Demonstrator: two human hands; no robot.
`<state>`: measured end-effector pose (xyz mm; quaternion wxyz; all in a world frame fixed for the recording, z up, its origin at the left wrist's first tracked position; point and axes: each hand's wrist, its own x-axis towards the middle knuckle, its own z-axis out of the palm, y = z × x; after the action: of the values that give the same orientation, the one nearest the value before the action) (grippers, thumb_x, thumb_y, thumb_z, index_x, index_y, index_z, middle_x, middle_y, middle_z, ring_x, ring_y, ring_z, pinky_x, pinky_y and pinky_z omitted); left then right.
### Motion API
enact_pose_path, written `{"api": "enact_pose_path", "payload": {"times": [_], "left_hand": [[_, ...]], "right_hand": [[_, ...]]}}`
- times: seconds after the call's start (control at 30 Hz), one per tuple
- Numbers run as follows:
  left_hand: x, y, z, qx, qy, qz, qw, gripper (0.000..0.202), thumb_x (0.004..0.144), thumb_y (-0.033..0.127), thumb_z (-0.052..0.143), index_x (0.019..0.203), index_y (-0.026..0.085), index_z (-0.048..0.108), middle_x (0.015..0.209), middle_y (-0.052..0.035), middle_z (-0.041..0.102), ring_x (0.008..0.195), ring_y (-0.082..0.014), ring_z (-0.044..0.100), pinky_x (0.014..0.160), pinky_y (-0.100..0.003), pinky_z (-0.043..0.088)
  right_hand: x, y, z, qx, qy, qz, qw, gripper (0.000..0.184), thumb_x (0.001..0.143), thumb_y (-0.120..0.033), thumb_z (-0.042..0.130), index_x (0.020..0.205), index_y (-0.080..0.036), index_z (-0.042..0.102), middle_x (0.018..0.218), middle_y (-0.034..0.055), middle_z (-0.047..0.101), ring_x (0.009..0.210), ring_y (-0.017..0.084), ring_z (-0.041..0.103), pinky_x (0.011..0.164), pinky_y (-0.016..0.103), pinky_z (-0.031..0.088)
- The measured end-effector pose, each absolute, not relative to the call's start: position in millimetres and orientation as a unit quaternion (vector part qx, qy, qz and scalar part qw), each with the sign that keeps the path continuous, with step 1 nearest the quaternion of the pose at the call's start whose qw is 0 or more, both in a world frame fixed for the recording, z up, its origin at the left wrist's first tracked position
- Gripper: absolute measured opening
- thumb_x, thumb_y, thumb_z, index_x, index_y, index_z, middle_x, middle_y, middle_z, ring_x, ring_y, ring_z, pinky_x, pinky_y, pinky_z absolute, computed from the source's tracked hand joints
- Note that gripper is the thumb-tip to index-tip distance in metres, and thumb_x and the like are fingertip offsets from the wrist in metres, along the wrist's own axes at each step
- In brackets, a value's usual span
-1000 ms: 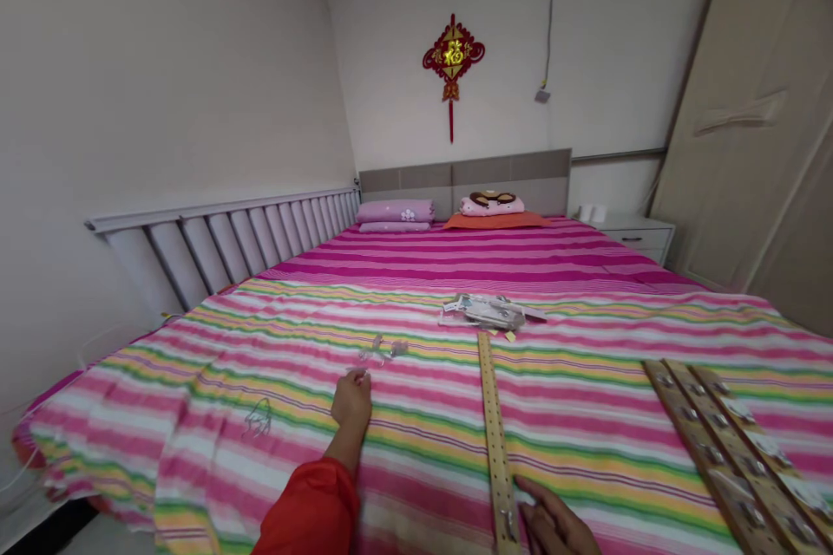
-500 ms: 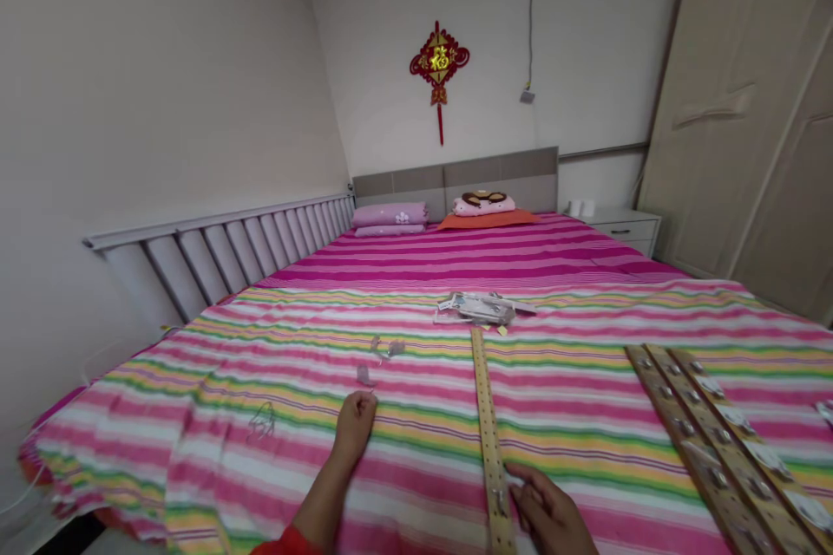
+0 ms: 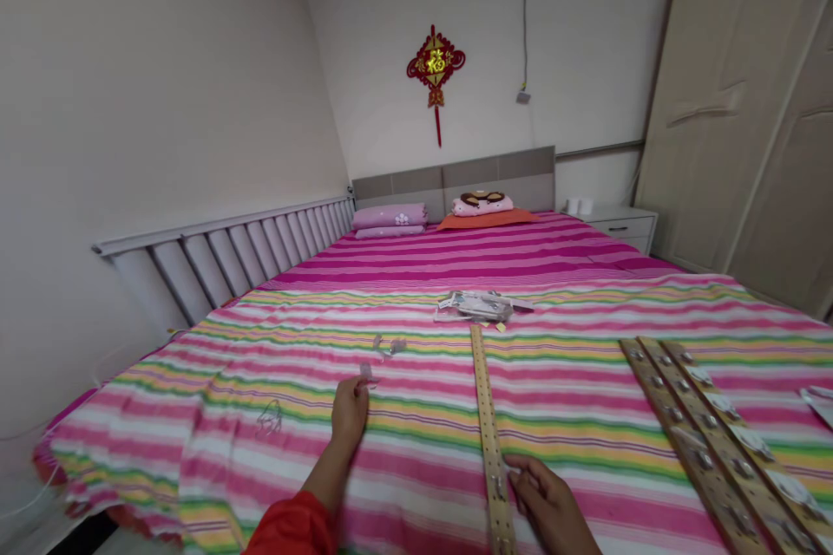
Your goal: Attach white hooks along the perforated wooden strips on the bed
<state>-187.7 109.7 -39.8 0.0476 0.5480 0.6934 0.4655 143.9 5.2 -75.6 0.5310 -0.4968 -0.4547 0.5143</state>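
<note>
My left hand (image 3: 350,409) is closed in a pinch over the striped bedspread, right beside a small translucent plastic scrap (image 3: 366,371). Whatever lies between its fingertips is too small to name. At the right edge of a long, narrow wooden strip with rows of holes (image 3: 485,403), my right hand (image 3: 547,499) has its thumb and fingers pinched together. A tiny pale bit shows at those fingertips, too small to identify. One small metal piece (image 3: 498,486) sits on the strip close to that hand. More clear scraps (image 3: 390,347) lie beyond my left hand.
Several similar strips (image 3: 677,416) bearing metal pieces and white cards lie at the right. A clear plastic packet (image 3: 480,305) rests beyond the near strip. Thin tangled thread or wire (image 3: 269,418) lies at the left. A railing (image 3: 227,260) borders the bed's left side.
My left hand has shifted slightly forward and left, its fingertips now reaching the nearest plastic scrap. My right hand stays beside the wooden strip. The view has turned a little.
</note>
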Motion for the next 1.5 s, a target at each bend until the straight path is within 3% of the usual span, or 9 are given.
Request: {"api": "enact_pose_path", "payload": {"times": [0.1,0.37,0.53,0.7,0.87,1.1,1.3,1.43,1.5], "left_hand": [[-184.9,115.4,-40.9,0.581,0.683,0.442,0.030,0.026,0.073,0.021,0.049,0.091,0.017,0.069,0.090,-0.0072,0.061,0.084,-0.0211,0.060,0.080,-0.033,0.048],[-177.0,118.4,-31.8,0.572,0.677,0.460,0.041,0.022,0.073,0.033,0.055,0.078,0.018,0.069,0.086,-0.0064,0.057,0.080,-0.0209,0.058,0.077,-0.033,0.047],[-162.7,100.6,-24.7,0.447,0.640,0.578,0.237,0.028,0.063,0.043,0.066,0.063,0.016,0.064,0.061,-0.0013,0.059,0.063,-0.0171,0.055,0.062,-0.028,0.044],[-139.8,74.2,-20.2,0.215,0.537,0.638,0.508,0.017,0.066,0.026,0.073,0.064,0.016,0.060,0.054,0.0036,0.056,0.046,-0.0060,0.050,0.046,-0.017,0.039],[-104.9,47.8,-20.1,0.150,0.504,0.624,0.578,0.008,0.072,0.011,0.068,0.072,0.015,0.060,0.059,0.0009,0.062,0.048,-0.0049,0.056,0.041,-0.012,0.040],[-50.0,16.1,-9.8,0.151,0.449,0.590,0.654,0.012,0.071,0.014,0.073,0.074,0.014,0.061,0.057,0.0035,0.062,0.046,-0.0037,0.057,0.039,-0.009,0.040],[-22.8,2.7,-0.2,-0.017,0.280,0.583,0.762,0.015,0.087,0.006,0.050,0.085,0.014,0.063,0.068,0.0001,0.068,0.054,-0.0038,0.063,0.050,-0.011,0.049],[-7.2,-8.6,-1.6,-0.060,0.253,0.592,0.763,0.018,0.091,0.006,0.045,0.087,0.011,0.062,0.068,-0.0018,0.069,0.057,-0.0063,0.066,0.052,-0.012,0.052],[-0.4,-13.6,-2.5,-0.065,0.261,0.600,0.754,0.015,0.089,0.006,0.048,0.088,0.012,0.062,0.067,-0.0013,0.070,0.056,-0.0072,0.067,0.051,-0.013,0.052]], "right_hand": [[143.5,6.6,-79.0,-0.493,-0.449,0.514,0.540,0.039,0.060,-0.052,0.067,0.078,-0.018,0.069,0.047,-0.0057,0.045,0.046,0.014,0.045,0.049,0.028,0.036],[143.1,5.5,-78.7,-0.487,-0.443,0.521,0.543,0.039,0.062,-0.053,0.067,0.078,-0.018,0.067,0.045,-0.0066,0.043,0.045,0.013,0.043,0.048,0.027,0.035],[142.6,5.5,-76.8,-0.488,-0.443,0.519,0.544,0.039,0.063,-0.053,0.066,0.078,-0.018,0.067,0.045,-0.0067,0.043,0.045,0.013,0.043,0.048,0.027,0.033],[143.0,4.4,-74.8,-0.481,-0.440,0.523,0.548,0.037,0.063,-0.051,0.067,0.078,-0.017,0.067,0.046,-0.0063,0.045,0.045,0.013,0.043,0.048,0.026,0.032],[142.5,4.7,-74.5,-0.475,-0.434,0.525,0.557,0.039,0.060,-0.051,0.070,0.077,-0.016,0.067,0.044,-0.0062,0.046,0.044,0.012,0.042,0.046,0.026,0.030],[142.5,-0.6,-65.7,-0.462,-0.379,0.567,0.567,0.043,0.059,-0.052,0.074,0.078,-0.014,0.067,0.044,-0.0066,0.045,0.041,0.008,0.035,0.042,0.022,0.021],[142.7,-5.2,-61.3,-0.450,-0.330,0.595,0.579,0.043,0.056,-0.050,0.077,0.077,-0.014,0.067,0.044,-0.0077,0.046,0.034,0.003,0.025,0.038,0.019,0.012],[141.5,-8.2,-59.4,-0.444,-0.319,0.590,0.594,0.038,0.054,-0.046,0.080,0.073,-0.015,0.068,0.042,-0.0077,0.046,0.034,0.003,0.026,0.036,0.019,0.015],[140.6,-10.7,-55.7,-0.438,-0.326,0.578,0.606,0.035,0.055,-0.044,0.080,0.072,-0.016,0.069,0.046,-0.0052,0.053,0.036,0.005,0.035,0.036,0.019,0.024]]}}
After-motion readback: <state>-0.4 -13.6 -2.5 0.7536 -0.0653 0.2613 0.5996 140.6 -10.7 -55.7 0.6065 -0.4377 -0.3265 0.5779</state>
